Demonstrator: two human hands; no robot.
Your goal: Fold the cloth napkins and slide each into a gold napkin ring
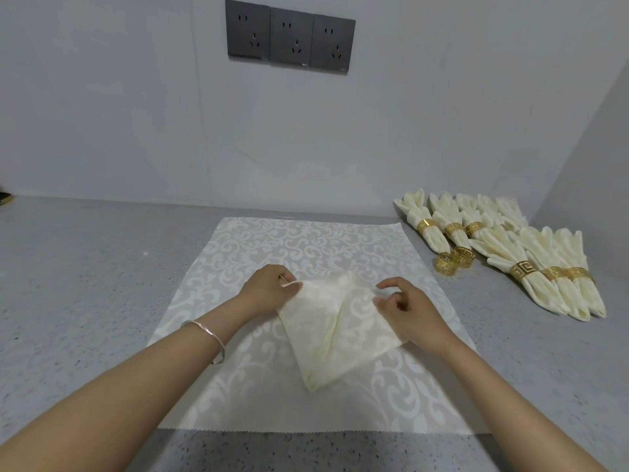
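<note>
While both hands work on half-folded napkin (326,332), task looks well advanced but unfinished.

Head view:
- left hand (269,287) pinches napkin's left corner; right hand (405,311) pinches its right corner; hands apart
- napkin lies on flat patterned cloth (272,247), mid-counter
- ringed napkins (541,289), far right: front row three, back row at least three, more unclear
- loose gold rings (447,264): two
- likely left: finish fold, ring it, then flat cloth

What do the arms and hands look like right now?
Both forearms are bare, no sleeves in view. The left hand and right hand wear no gloves. A thin pale metal bangle circles the left wrist; the right wrist is bare.
</note>
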